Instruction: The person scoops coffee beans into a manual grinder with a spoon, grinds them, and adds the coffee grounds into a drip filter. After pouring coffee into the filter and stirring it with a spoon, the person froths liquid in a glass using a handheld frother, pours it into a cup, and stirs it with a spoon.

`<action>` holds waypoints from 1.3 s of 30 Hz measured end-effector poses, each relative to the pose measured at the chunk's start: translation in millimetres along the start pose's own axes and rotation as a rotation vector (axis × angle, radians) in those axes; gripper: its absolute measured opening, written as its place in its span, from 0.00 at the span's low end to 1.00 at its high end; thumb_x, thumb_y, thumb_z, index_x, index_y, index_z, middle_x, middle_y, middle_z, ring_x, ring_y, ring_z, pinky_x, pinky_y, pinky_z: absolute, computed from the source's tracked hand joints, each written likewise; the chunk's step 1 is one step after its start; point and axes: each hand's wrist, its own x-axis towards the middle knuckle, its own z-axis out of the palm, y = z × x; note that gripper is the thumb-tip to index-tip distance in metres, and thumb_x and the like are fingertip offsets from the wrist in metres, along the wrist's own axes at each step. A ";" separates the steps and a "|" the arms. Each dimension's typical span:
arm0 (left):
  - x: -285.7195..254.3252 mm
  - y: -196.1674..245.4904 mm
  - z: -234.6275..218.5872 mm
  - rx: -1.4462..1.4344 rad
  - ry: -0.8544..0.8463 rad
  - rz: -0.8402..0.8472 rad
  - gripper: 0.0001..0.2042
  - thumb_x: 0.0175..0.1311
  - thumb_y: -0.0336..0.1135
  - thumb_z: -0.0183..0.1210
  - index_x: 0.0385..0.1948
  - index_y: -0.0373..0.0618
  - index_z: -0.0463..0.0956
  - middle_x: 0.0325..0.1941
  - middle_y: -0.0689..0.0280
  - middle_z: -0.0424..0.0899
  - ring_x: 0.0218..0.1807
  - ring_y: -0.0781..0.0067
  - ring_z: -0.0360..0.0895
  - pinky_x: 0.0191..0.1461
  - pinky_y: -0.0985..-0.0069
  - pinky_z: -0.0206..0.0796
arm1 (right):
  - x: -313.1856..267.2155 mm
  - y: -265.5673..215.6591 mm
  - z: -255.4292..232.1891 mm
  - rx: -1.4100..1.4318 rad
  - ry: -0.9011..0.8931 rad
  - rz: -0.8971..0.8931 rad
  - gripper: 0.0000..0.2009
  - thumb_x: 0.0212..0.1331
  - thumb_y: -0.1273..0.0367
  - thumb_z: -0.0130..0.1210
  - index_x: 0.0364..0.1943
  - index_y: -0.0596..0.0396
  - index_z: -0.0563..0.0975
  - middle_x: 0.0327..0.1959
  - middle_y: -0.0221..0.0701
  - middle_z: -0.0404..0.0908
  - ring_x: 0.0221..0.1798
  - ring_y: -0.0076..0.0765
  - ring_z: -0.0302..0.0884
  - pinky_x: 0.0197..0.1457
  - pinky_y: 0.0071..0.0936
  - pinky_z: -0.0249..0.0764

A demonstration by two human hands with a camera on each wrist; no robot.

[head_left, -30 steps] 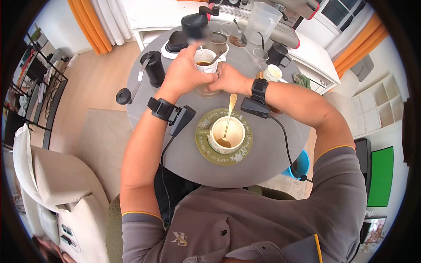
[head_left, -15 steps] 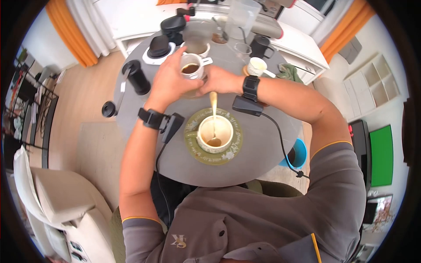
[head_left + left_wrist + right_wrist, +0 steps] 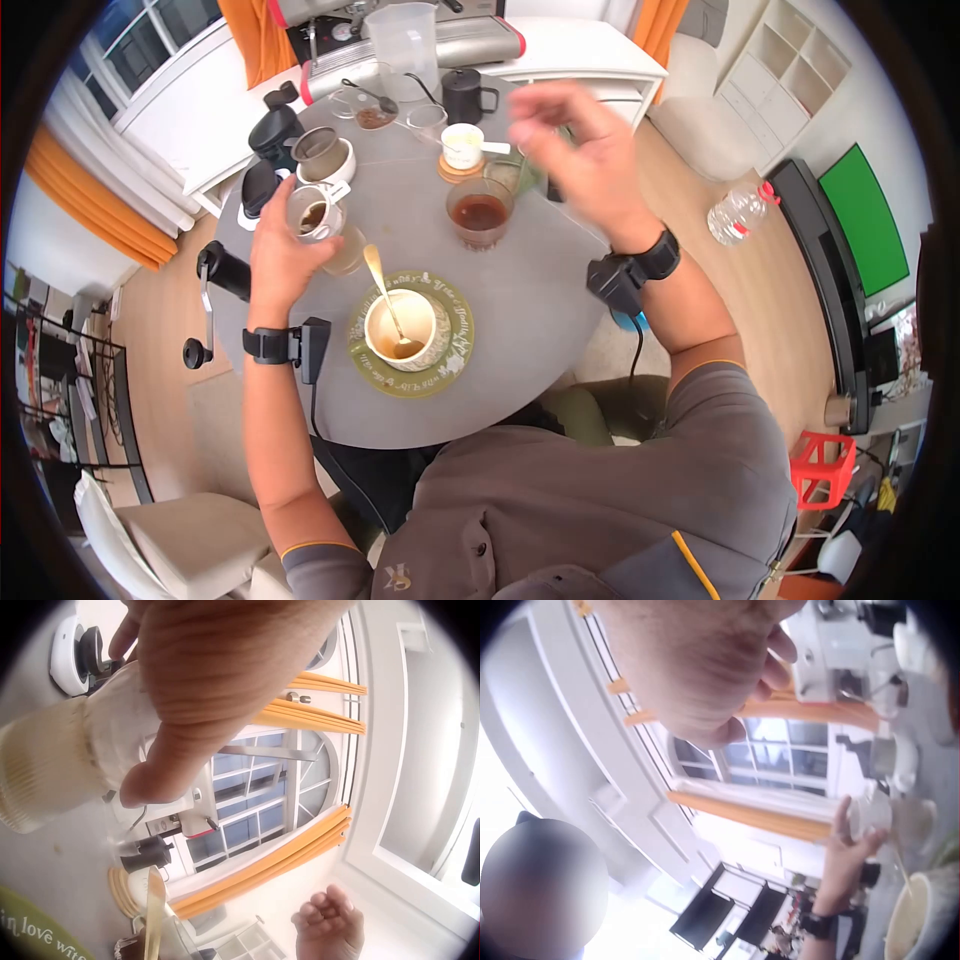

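My left hand [image 3: 277,255] grips a small pale cup [image 3: 330,225] with a slotted tab at its rim and dark liquid inside. Directly under that cup is a ribbed glass [image 3: 45,761], its body cream-tinted in the left wrist view. My right hand [image 3: 585,160] is raised over the right side of the table, blurred, its fingers loosely bent with nothing in them. Below and left of it stands a glass of brown liquid [image 3: 480,215]. Nearer my body, a cream mug [image 3: 425,355] holding a gold spoon [image 3: 375,270] rests on a green plate [image 3: 455,370].
A white cup [image 3: 462,150] stands on a wooden coaster, with a black pitcher [image 3: 462,95] behind. Along the left edge are a hand grinder [image 3: 228,270] and a sieve [image 3: 320,150] over a white bowl. A clear jug [image 3: 405,50] and an espresso machine [image 3: 440,50] are at the back.
My right hand has let go beside the cup, moving right and up. My left hand keeps holding the cup. The head view has turned right, and the glass of brown liquid now shows fully.
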 end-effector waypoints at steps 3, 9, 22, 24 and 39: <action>-2.1 -5.6 1.1 -0.065 -0.003 0.020 0.48 0.40 0.35 0.79 0.70 0.37 0.67 0.65 0.46 0.77 0.66 0.50 0.76 0.70 0.62 0.68 | -17.1 31.3 -36.1 0.207 0.331 0.174 0.13 0.62 0.70 0.65 0.49 0.61 0.82 0.37 0.26 0.84 0.39 0.20 0.78 0.46 0.22 0.76; -37.5 15.9 -14.3 0.050 0.178 0.025 0.44 0.47 0.35 0.79 0.71 0.42 0.67 0.69 0.52 0.74 0.71 0.56 0.70 0.74 0.61 0.61 | -80.5 121.8 -50.0 -0.092 0.192 0.513 0.23 0.57 0.63 0.69 0.54 0.62 0.79 0.45 0.35 0.82 0.42 0.26 0.77 0.47 0.27 0.76; -185.8 5.9 -1.9 -0.299 0.378 -0.229 0.29 0.64 0.29 0.67 0.67 0.34 0.69 0.65 0.53 0.79 0.65 0.61 0.75 0.71 0.62 0.64 | -100.5 152.5 -26.5 -0.549 -0.233 0.480 0.20 0.55 0.58 0.67 0.45 0.59 0.79 0.43 0.45 0.79 0.50 0.56 0.76 0.53 0.47 0.73; -194.0 0.9 3.5 -0.324 0.386 -0.250 0.27 0.66 0.27 0.65 0.67 0.36 0.70 0.65 0.52 0.79 0.63 0.63 0.76 0.70 0.64 0.65 | -101.6 154.8 -28.3 -0.553 -0.235 0.416 0.19 0.56 0.59 0.66 0.43 0.59 0.79 0.39 0.45 0.79 0.49 0.56 0.76 0.51 0.48 0.73; -204.9 -2.7 17.1 -0.626 0.352 -0.380 0.25 0.68 0.25 0.62 0.67 0.35 0.69 0.64 0.54 0.79 0.62 0.66 0.76 0.70 0.68 0.64 | -68.7 41.3 -63.3 -0.011 -0.140 0.297 0.18 0.68 0.66 0.62 0.57 0.59 0.75 0.37 0.30 0.82 0.38 0.29 0.77 0.43 0.29 0.73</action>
